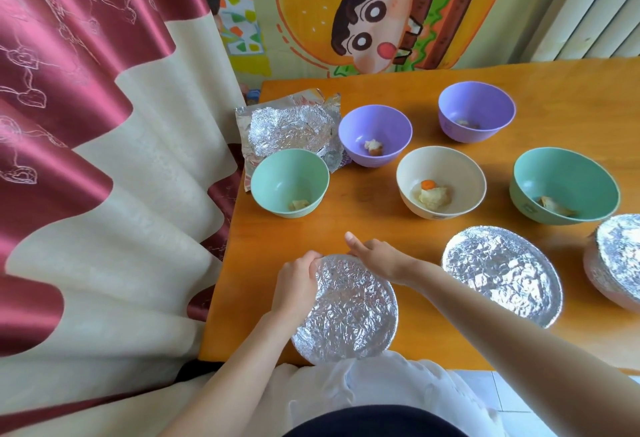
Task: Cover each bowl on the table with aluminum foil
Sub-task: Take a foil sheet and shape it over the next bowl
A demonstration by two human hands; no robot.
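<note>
Although the work sat on the table, the widest thing in view was a red-and-cream curtain (86,159), which filled the left side and hung against the table's left edge. Next in size came the orange wooden table (346,215), with a bright cartoon wall hanging (363,21) rising behind its far edge.

Three bowls along the near side wore crinkled aluminum foil. The nearest foil-covered bowl (349,312) stood at the near edge in front of the person. A second covered bowl (502,277) stood to its right, and a third covered bowl (620,256) was cut off by the right border.

A pile of loose foil sheets (287,125) lay at the far left corner. Five bowls stood uncovered farther back: a right green bowl (568,177), a cream bowl (440,166), a far purple bowl (476,104), a nearer purple bowl (375,125) just beside the loose foil, and a left green bowl (289,173) partly in front of it.

The left hand (294,284) had its fingers curled over the left rim of the nearest foil-covered bowl, gripping the foil there. The right hand (375,256) pinched the foil at the far rim with bent fingers, one digit pointing away across the table.

Each open bowl held a small food scrap; the cream bowl's was a pale lump topped with orange.
</note>
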